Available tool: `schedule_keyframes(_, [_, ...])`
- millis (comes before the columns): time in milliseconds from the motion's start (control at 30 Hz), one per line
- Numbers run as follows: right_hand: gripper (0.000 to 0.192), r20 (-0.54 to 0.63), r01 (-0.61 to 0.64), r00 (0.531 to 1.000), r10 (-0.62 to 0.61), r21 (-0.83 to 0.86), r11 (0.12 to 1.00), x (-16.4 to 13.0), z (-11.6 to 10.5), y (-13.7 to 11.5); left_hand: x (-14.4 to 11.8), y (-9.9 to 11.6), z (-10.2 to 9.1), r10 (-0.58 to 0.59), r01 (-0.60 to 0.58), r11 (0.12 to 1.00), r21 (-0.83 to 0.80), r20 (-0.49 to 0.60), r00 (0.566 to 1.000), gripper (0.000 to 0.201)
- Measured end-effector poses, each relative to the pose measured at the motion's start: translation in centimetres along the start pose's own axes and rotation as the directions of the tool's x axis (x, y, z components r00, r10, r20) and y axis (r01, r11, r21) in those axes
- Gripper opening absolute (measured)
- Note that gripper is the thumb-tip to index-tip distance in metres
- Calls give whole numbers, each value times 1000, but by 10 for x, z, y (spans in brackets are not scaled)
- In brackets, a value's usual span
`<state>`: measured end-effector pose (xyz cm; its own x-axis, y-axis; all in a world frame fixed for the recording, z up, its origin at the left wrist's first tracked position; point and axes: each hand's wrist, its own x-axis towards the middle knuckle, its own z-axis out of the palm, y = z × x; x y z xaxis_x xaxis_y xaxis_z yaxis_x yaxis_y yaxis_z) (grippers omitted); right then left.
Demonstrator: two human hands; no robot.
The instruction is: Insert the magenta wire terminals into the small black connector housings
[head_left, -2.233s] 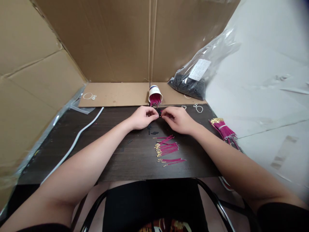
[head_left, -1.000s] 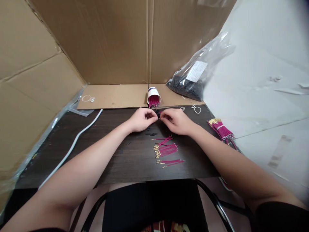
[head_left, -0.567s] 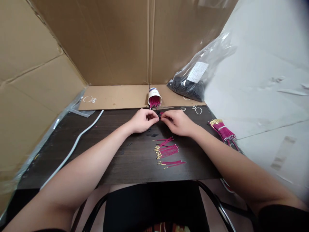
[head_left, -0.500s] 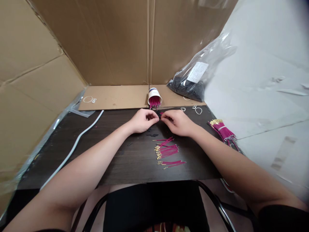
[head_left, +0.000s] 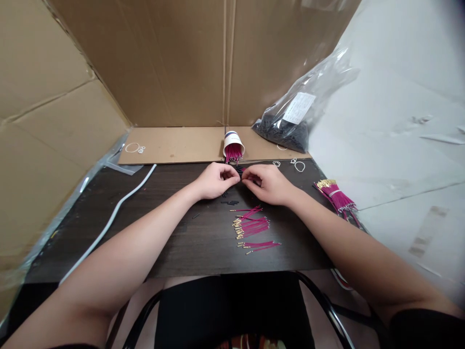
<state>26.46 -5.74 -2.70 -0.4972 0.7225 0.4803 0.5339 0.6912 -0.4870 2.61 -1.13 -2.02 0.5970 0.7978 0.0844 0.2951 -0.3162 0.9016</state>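
Observation:
At the middle of the dark table, my left hand (head_left: 218, 181) and my right hand (head_left: 269, 184) meet fingertip to fingertip, both pinched. Whatever sits in the pinches is too small and covered to make out. Just behind the fingertips lie black-ended pieces (head_left: 240, 170), partly hidden. Short black tubes (head_left: 232, 202) are scattered below my left hand. Closer to me lies a loose row of magenta wires (head_left: 254, 227) with gold ends on the left. Beyond my hands, a white paper cup (head_left: 231, 139) rests on its side, its mouth toward me, full of magenta wires (head_left: 233, 154).
A clear bag of black pieces (head_left: 285, 131) leans at the back right. A banded bundle of magenta wires (head_left: 336, 195) lies at the table's right edge. Rubber bands (head_left: 299, 166) lie at the back. A pale cable (head_left: 118, 208) runs along the left side.
My hands keep the same pinched pose, with only a slight shift of the right fingers. The whole view has moved a few pixels; nothing else visibly differs.

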Motion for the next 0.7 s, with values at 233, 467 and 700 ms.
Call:
schedule_keyframes(233, [12,-12,0,1000,0,-31,1000,1,-7,0,-1,-2,1,-13,11,1000,-26,-49,999,20])
schedule_keyframes(467, [11,-66,4,998,-6,-19,1000,2,-7,6,4,-5,-3,-4,-5,997,-80,-110,994,24])
schedule_keyframes(700, [13,-185,-87,981,63,-127,988,2,-2,25,10,-13,-9,-57,84,992,95,-256,965,11])
